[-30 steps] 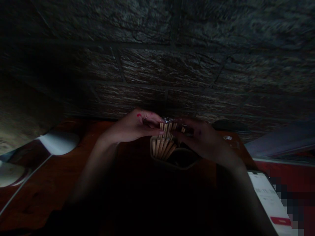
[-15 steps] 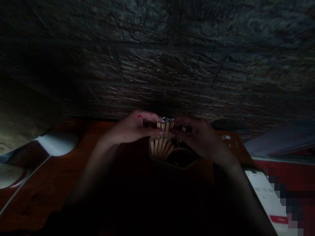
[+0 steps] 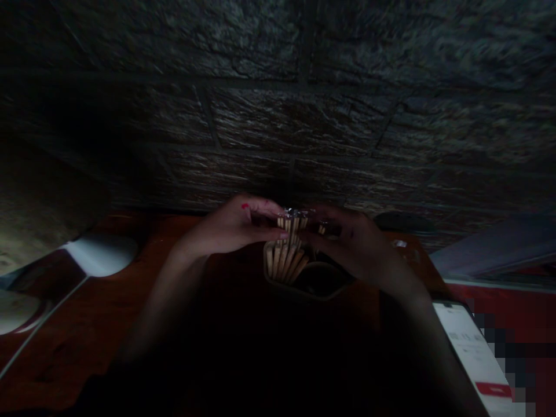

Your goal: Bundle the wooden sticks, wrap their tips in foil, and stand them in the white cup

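My left hand (image 3: 230,229) and my right hand (image 3: 358,246) meet in front of the wall, thumbs toward me. Between them they grip a bundle of thin wooden chopsticks (image 3: 293,223), with shiny clear film at its top edge. Directly below, thicker-looking pale wooden stick ends (image 3: 284,262) fan out at the left side of a dark open container (image 3: 321,297). A few more sticks (image 3: 322,230) show beside the fingers of my right hand. Dim light hides most fingertips and the container's inside.
A rough brick wall (image 3: 278,116) rises right behind the hands. On the wooden table (image 3: 56,359) a white rounded object (image 3: 104,255) and a pale cord lie at left. A lit phone (image 3: 473,353) is at lower right, and a small scrap (image 3: 398,244) lies near the table's right edge.
Almost nothing differs. My right hand has shifted very slightly, while both hands keep their grip on the chopsticks.
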The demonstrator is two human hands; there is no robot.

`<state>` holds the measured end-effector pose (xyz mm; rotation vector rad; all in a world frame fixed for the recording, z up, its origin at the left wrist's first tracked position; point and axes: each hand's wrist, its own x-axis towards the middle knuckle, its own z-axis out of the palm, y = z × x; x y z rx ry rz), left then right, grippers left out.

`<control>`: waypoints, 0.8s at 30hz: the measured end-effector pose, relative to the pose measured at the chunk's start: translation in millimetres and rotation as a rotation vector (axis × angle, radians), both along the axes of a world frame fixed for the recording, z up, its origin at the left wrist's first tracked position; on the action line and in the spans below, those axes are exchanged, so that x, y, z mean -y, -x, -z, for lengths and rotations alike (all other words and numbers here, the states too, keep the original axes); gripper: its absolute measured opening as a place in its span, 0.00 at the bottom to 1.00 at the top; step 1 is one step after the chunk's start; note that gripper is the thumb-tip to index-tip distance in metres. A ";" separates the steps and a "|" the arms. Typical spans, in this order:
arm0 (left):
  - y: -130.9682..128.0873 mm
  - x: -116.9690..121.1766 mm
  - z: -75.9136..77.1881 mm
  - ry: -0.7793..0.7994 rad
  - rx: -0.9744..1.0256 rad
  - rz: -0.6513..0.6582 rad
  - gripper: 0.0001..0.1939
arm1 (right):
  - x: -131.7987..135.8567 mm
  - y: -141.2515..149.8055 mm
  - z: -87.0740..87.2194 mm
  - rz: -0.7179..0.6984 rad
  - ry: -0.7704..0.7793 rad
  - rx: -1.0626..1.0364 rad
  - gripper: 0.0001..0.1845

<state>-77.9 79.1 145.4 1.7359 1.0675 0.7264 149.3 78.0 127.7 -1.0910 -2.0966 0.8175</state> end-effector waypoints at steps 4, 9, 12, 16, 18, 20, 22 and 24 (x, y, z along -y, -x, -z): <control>2.6 -0.2 0.7 -0.008 0.009 -0.023 0.10 | 4.2 -3.6 -3.6 0.012 -0.018 0.023 0.13; 13.1 -0.2 2.0 -0.071 0.019 -0.018 0.14 | 18.7 -6.8 -22.2 0.156 -0.045 0.181 0.11; 18.3 1.5 -1.3 -0.098 0.001 -0.041 0.15 | 25.7 -7.3 -30.2 0.231 -0.085 0.270 0.08; 21.3 3.9 -5.9 -0.117 -0.041 -0.070 0.15 | 26.7 -8.6 -28.7 0.255 -0.164 0.272 0.08; 21.8 4.4 -7.0 -0.125 -0.049 -0.073 0.15 | 25.4 -9.2 -26.4 0.261 -0.187 0.263 0.09; 22.1 4.5 -7.6 -0.132 -0.049 -0.078 0.15 | 24.4 -9.4 -25.2 0.261 -0.205 0.255 0.10; 22.1 4.4 -8.0 -0.134 -0.050 -0.088 0.15 | 23.9 -9.1 -25.2 0.250 -0.212 0.255 0.11; 21.9 4.4 -8.4 -0.132 -0.054 -0.098 0.15 | 23.8 -8.5 -25.9 0.238 -0.213 0.269 0.11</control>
